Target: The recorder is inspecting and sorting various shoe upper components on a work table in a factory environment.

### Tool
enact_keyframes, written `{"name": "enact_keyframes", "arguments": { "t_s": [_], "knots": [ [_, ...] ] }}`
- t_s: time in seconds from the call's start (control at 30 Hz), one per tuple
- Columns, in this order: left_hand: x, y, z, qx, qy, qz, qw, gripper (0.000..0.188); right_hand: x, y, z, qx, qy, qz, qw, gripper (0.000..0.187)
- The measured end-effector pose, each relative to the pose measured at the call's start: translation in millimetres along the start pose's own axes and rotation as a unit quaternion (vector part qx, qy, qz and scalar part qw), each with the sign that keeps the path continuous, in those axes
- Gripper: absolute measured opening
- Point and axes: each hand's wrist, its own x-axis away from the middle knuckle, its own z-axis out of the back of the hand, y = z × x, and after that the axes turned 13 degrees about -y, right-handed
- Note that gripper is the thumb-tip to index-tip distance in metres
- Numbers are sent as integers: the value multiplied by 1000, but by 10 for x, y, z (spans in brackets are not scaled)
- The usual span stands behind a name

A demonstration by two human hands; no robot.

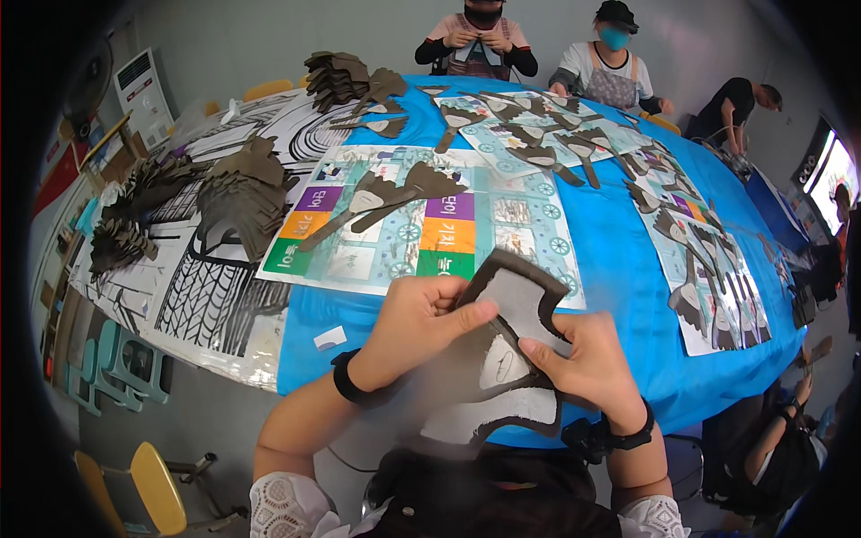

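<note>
Close in front of me I hold a dark brown cut-out piece [513, 302] of leather-like material, its inner face lined in pale grey. My left hand [429, 321] pinches its upper left edge between thumb and fingers. On the right edge, my right hand [578, 357] grips it with the thumb on top. The lower part [502, 414] hangs toward my lap, with a curved grey patch. Between the two parts lies a small white triangle [505, 362] with a pen mark. Just beyond my hands, similar brown pieces [372, 204] lie on a printed colourful sheet [350, 260].
Stacks of brown pieces [242, 193] stand on the left of the blue-covered table [332, 309]. More pieces [691, 291] lie spread on sheets at the right. Two people [475, 45] work across the table, another farther right. A yellow chair [157, 489] and teal stools [126, 363] stand left.
</note>
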Motion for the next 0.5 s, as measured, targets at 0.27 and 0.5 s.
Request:
{"name": "enact_keyframes", "arguments": {
  "t_s": [0.27, 0.5],
  "knots": [
    [-6, -34, -51, -201, -3, -50, 978, 22, 46, -5, -48, 48, -7, 9, 999, 26],
    [41, -59, -100, -365, 79, -205, 905, 21, 17, 89, -72, 57, 14, 7, 998, 17]
  ]
}}
